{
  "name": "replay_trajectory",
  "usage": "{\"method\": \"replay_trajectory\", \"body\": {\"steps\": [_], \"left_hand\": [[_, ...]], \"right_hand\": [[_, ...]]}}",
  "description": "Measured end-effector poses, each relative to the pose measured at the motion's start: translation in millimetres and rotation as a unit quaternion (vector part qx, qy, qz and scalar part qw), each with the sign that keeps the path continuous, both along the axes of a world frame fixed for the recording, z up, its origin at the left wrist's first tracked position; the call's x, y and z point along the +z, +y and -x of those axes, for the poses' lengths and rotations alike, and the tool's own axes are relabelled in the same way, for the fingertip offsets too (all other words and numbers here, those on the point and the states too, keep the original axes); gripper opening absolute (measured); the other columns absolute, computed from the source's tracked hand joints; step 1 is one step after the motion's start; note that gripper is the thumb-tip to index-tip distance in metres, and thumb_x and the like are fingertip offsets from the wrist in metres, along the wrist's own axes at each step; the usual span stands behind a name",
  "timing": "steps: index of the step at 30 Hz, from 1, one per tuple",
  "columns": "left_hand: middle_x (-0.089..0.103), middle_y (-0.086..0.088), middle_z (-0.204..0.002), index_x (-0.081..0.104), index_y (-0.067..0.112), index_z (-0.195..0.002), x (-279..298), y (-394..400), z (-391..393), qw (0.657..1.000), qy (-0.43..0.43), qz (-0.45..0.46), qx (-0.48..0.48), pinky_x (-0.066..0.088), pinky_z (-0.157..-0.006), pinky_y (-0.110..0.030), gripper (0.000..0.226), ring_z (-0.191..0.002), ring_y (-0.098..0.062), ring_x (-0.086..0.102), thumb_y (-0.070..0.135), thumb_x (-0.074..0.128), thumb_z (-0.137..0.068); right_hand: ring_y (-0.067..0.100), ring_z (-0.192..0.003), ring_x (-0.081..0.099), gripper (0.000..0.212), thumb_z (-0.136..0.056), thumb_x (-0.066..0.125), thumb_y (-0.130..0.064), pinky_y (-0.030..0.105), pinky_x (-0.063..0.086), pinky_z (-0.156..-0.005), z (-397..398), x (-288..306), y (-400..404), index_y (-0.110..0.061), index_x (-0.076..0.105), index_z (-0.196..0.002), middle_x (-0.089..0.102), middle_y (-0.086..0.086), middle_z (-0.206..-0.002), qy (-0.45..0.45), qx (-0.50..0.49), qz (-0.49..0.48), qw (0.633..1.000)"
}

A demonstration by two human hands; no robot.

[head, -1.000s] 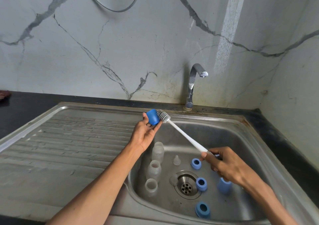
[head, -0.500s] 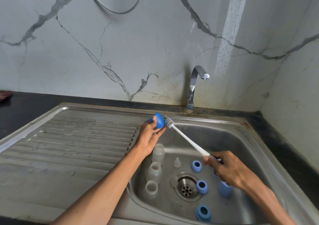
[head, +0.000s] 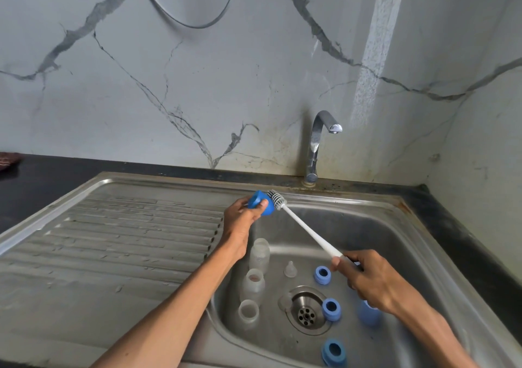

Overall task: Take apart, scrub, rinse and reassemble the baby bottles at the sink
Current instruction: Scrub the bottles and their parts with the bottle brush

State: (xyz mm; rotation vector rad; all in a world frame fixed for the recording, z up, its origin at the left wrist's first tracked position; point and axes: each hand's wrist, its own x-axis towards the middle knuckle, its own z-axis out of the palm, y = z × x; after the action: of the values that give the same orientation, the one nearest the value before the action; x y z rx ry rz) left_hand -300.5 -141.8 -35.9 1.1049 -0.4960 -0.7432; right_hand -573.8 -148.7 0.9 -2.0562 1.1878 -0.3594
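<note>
Blue domed cap [head: 261,202], bristly brush [head: 277,199]

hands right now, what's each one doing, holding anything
Left hand: closed, holding a blue cap.
Right hand: closed, holding the bottle brush by its handle.

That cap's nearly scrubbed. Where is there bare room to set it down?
The ribbed drainboard left of the basin is bare. Basin floor is crowded: three clear bottles on the left, blue rings around the drain. The back, under the tap, is free.
</note>
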Motion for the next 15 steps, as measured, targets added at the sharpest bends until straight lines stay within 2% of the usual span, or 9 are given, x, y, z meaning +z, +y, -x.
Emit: {"method": "replay_trajectory", "body": {"steps": [2,5,7,11,13,15], "left_hand": [[0.073,-0.017,-0.1,0.067,-0.002,-0.109,1.7,-1.5,7.2,1.0,0.005,-0.005,-0.023,0.057,-0.08,-0.025,0.036,-0.09,-0.021,0.069,-0.003,0.08,-0.075],[0.072,-0.021,-0.102,0.063,-0.01,-0.113,4.9,-1.4,5.7,0.999,0.019,0.009,-0.025,0.059,-0.086,-0.032,0.041,-0.092,-0.024,0.071,-0.007,0.078,-0.075],[0.072,-0.02,-0.101,0.064,-0.01,-0.111,5.4,0.4,-0.6,0.999,0.029,0.017,-0.008,0.058,-0.091,-0.037,0.034,-0.092,-0.024,0.072,-0.007,0.075,-0.078],[0.073,-0.02,-0.1,0.068,-0.002,-0.094,4.5,4.1,-3.9,0.997,0.067,0.008,0.023,0.058,-0.092,-0.038,0.016,-0.096,-0.025,0.072,-0.002,0.076,-0.081],[0.073,-0.019,-0.1,0.068,-0.001,-0.09,5.9,6.5,-4.4,0.994,0.106,0.008,0.029,0.059,-0.088,-0.037,0.012,-0.101,-0.027,0.071,0.0,0.076,-0.081],[0.071,-0.022,-0.106,0.068,-0.003,-0.095,8.4,7.2,-3.0,0.985,0.171,0.035,-0.005,0.062,-0.079,-0.035,0.011,-0.104,-0.029,0.069,0.0,0.072,-0.085]], "right_hand": [[0.012,-0.048,0.041,0.032,-0.098,0.054,-0.043,0.028,0.037,-0.047,1.8,-1.9,-3.2,-0.017,0.069,-0.088,0.051,0.002,-0.061,-0.008,-0.015,0.009,1.0],[0.012,-0.047,0.04,0.035,-0.098,0.054,-0.044,0.027,0.036,-0.045,3.7,-2.9,-4.5,-0.013,0.068,-0.086,0.052,0.002,-0.06,-0.017,-0.015,0.027,0.999],[0.012,-0.048,0.041,0.033,-0.098,0.055,-0.043,0.026,0.038,-0.046,3.1,-1.1,-1.8,-0.017,0.066,-0.082,0.053,0.001,-0.061,-0.015,0.001,0.045,0.999],[0.007,-0.044,0.041,0.026,-0.097,0.057,-0.042,0.021,0.038,-0.046,3.9,2.2,1.7,-0.023,0.067,-0.082,0.049,-0.005,-0.053,0.0,0.025,0.09,0.996],[0.007,-0.043,0.039,0.027,-0.097,0.057,-0.041,0.02,0.037,-0.046,4.1,1.9,2.0,-0.021,0.069,-0.083,0.046,-0.006,-0.051,0.01,0.034,0.102,0.994],[0.007,-0.043,0.04,0.029,-0.097,0.058,-0.041,0.02,0.037,-0.047,2.5,1.2,2.9,-0.023,0.066,-0.077,0.046,-0.007,-0.048,0.008,0.031,0.111,0.993]]}}
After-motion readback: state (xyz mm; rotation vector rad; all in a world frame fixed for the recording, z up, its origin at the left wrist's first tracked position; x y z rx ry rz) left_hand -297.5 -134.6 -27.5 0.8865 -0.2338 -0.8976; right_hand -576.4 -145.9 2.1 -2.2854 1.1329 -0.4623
